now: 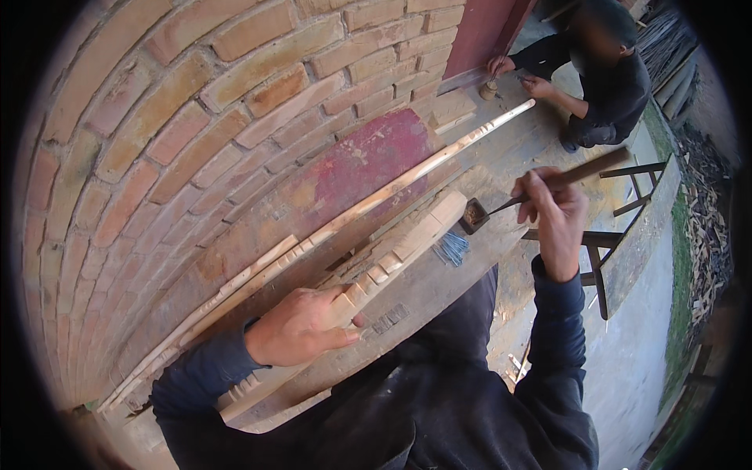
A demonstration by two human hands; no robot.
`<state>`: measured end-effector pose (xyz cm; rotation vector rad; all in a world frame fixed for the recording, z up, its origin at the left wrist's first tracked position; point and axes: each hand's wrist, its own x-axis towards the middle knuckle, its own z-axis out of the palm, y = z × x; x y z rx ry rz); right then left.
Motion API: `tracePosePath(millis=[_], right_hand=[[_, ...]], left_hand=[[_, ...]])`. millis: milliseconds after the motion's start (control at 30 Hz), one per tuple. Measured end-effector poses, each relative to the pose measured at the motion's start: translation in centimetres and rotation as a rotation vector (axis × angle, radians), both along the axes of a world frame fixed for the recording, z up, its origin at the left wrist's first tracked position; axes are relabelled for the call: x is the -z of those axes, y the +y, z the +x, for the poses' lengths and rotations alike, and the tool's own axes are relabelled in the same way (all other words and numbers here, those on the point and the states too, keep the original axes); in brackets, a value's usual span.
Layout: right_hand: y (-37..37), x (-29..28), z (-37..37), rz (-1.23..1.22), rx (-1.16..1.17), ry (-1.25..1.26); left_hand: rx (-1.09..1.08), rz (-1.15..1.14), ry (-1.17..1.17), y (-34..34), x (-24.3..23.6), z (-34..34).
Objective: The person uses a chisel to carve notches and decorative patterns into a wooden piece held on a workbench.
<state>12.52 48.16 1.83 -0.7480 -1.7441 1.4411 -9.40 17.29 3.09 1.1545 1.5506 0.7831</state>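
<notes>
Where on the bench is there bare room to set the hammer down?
Bare board lies between the left hand and the nails, on the body side of the notched strip. By the wall it is crowded with long strips; the right hand holds the hammer.

Notched strip: pale bare wood, matt, raw cut. Long lath: same pale wood. Wall: rough brick, patchy matt red paint. Brush: dark wooden handle. Nails: bluish metal.
</notes>
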Motion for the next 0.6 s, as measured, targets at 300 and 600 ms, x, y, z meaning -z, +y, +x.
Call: tracePosePath(millis=[300,600], right_hand=[[-4.6,0.1,4.7,-0.099,0.098,0.219],[-8.8,4.9,9.9,-0.493,-0.087,0.384]], left_hand=[[-0.080,0.100,0.408,-0.3,-0.5,3.2],[-0.076,0.119,0.814,0.6,2.0,11.3]])
